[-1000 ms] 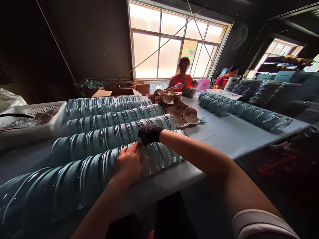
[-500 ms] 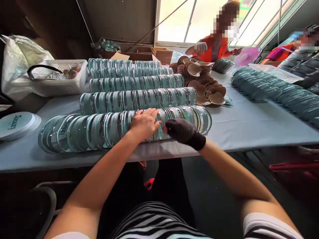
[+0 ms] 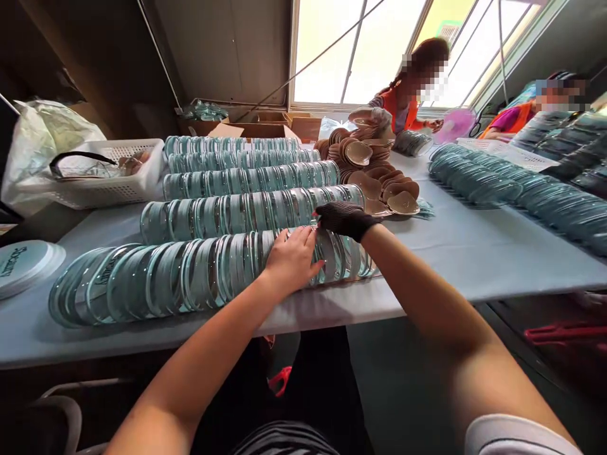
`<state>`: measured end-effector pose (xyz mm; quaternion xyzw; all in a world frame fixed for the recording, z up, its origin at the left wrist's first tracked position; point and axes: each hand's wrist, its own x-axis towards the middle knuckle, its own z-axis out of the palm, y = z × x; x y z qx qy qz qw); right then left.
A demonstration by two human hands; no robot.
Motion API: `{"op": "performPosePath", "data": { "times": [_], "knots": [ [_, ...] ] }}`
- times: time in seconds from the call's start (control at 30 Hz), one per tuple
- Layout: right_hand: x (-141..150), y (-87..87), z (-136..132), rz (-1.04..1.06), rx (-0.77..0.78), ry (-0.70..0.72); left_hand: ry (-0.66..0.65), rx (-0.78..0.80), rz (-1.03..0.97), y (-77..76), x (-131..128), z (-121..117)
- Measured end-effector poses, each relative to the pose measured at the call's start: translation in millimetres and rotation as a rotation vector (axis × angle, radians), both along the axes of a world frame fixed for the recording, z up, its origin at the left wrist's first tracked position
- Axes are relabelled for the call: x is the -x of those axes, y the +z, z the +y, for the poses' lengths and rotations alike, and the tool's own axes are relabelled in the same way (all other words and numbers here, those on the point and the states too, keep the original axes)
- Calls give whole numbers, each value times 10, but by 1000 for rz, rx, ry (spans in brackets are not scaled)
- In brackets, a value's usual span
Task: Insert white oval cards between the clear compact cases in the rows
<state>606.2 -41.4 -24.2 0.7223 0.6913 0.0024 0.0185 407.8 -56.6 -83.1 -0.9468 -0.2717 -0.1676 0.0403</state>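
A long front row of clear, pale teal-edged round pieces [image 3: 156, 278], standing on edge and packed close together, runs along the near side of the table. My bare left hand [image 3: 293, 258] lies on top of this row with its fingers stretched out and the thumb apart. Just beyond its fingertips is my right hand [image 3: 344, 221], in a dark striped glove, with the fingers closed in a pinch over the row's top. Something small and reddish shows at the pinch, too small to make out. Behind lies a second row of the same pieces [image 3: 203, 215].
More rows stand farther back. Brown rounded pieces [image 3: 403, 201] are heaped at the rows' right end. A white basket [image 3: 142, 180] and a stack of printed white discs [image 3: 28, 265] are at left. Teal pieces [image 3: 545, 202] line the right. Two people in orange vests are beyond.
My right hand has moved up and slightly left, from the row's near side to its top. My left hand has shifted right along the row. The camera view has tilted up.
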Motion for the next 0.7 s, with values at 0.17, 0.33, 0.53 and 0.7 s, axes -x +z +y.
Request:
{"op": "performPosePath", "data": {
  "times": [0.17,0.33,0.53,0.7],
  "knots": [
    [108,41,528,11,336,253,-8,-40,1,-94,-17,19],
    [139,62,536,-106,292,381,-23,-24,-2,-63,8,41],
    [-32,-5,-174,194,-58,356,-23,34,-15,-25,4,29],
    [184,-725,-1118,188,-226,204,-16,70,1,-36,9,48]
  ]
}}
